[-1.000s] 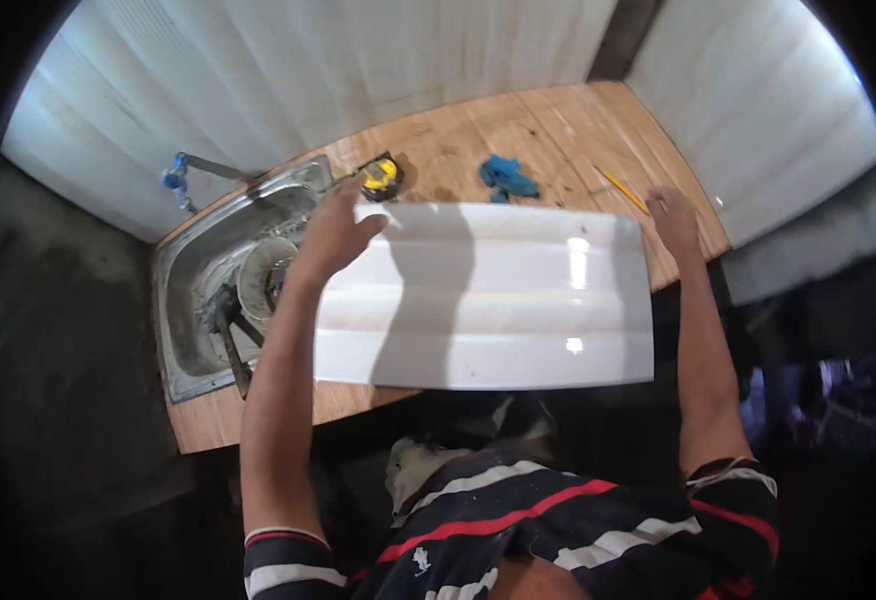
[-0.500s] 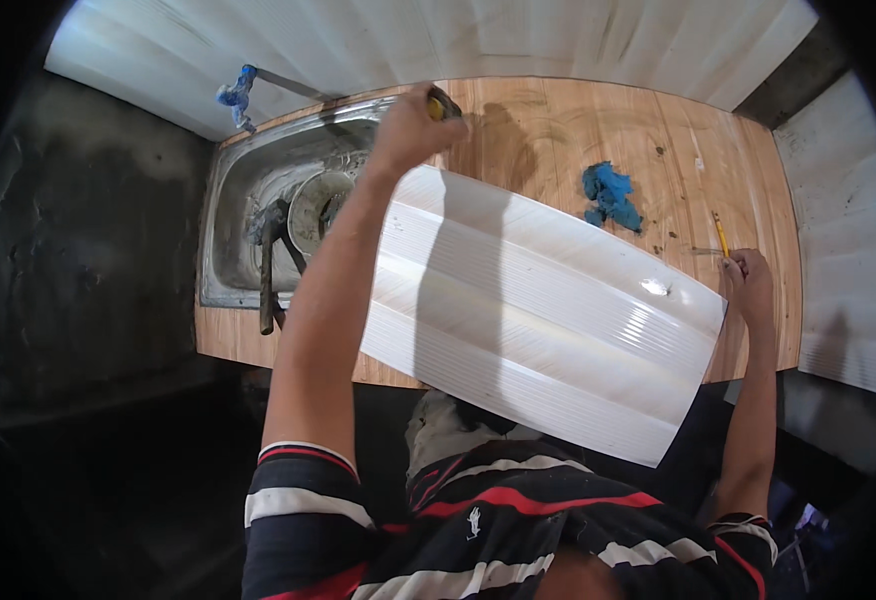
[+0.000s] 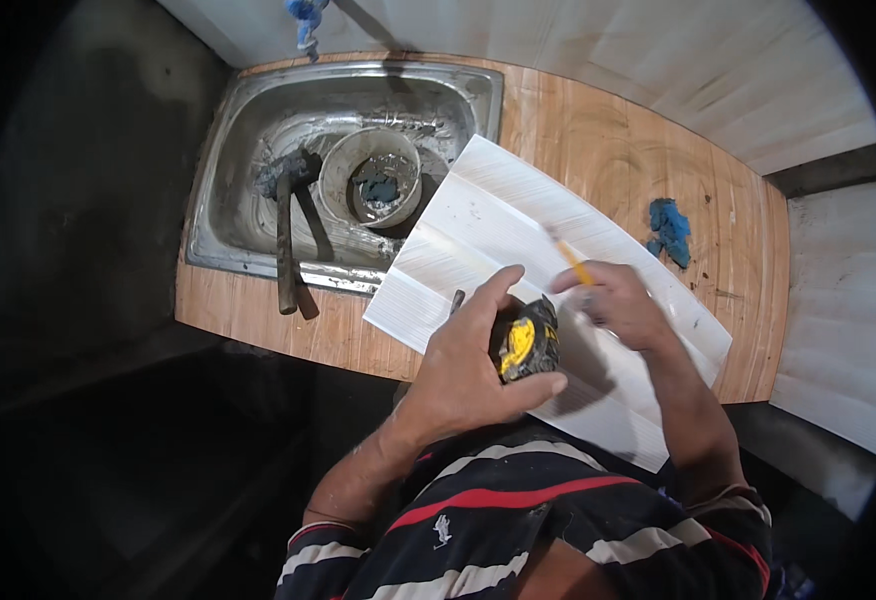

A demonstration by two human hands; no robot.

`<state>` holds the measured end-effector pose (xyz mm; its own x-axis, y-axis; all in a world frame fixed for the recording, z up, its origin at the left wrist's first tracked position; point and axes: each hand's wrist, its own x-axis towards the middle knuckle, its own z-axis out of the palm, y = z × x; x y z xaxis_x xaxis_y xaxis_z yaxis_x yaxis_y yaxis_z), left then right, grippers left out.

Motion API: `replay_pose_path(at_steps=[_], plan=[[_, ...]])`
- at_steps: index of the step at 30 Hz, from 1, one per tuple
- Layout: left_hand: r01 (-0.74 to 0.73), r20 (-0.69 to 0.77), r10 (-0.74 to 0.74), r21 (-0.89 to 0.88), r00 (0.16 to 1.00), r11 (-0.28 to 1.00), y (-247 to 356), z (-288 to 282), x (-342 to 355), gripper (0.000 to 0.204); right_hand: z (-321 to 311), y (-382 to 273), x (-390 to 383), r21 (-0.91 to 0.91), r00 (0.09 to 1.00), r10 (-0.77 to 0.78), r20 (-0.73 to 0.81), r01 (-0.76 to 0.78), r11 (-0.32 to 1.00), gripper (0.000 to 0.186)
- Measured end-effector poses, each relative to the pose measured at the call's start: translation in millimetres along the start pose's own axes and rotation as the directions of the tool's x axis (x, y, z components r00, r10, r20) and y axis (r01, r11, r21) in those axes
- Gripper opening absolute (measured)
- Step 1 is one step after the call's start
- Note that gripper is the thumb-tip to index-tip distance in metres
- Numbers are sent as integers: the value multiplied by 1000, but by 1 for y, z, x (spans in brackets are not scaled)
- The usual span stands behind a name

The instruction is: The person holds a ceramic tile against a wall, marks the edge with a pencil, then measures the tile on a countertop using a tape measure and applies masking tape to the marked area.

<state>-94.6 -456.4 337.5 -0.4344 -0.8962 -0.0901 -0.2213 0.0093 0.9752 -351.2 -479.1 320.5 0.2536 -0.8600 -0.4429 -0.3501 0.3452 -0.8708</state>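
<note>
My left hand (image 3: 458, 375) is closed round a black and yellow tape measure (image 3: 523, 345), held over the near part of a large white ribbed tile (image 3: 498, 215). Close by on the right, my right hand (image 3: 618, 300) pinches a yellow pencil (image 3: 571, 262), its tip pointing away from me and slightly blurred. The tile lies at a slant on the wood-patterned countertop (image 3: 598, 120), overlapping the sink's right edge and sticking out past the counter's front. A small dark bar shows beside my left forefinger; I cannot tell what it is.
A steel sink (image 3: 220, 215) at the left holds a round bucket (image 3: 328, 175) with wet grey stuff and a mortar-caked tool (image 3: 285, 240), whose handle reaches over the front rim. A crumpled blue cloth (image 3: 668, 232) lies at the right. A blue tap (image 3: 306, 22) juts from the back wall.
My left hand has come back from the counter's far side with the tape measure. My right hand has moved left over the tile with the pencil. The view has shifted, and the tile is turned somewhat.
</note>
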Motion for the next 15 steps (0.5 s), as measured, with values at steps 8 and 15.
replay_pose_path(at_steps=[8, 15], plan=[[78, -83, -71, 86, 994, 993, -19, -48, -9, 110, 57, -20, 60, 316, 956, 32, 293, -128, 940, 27], [346, -169, -303, 396, 938, 851, -51, -100, -59, 85, -14, -37, 184, 240, 992, 47, -119, -17, 971, 12]])
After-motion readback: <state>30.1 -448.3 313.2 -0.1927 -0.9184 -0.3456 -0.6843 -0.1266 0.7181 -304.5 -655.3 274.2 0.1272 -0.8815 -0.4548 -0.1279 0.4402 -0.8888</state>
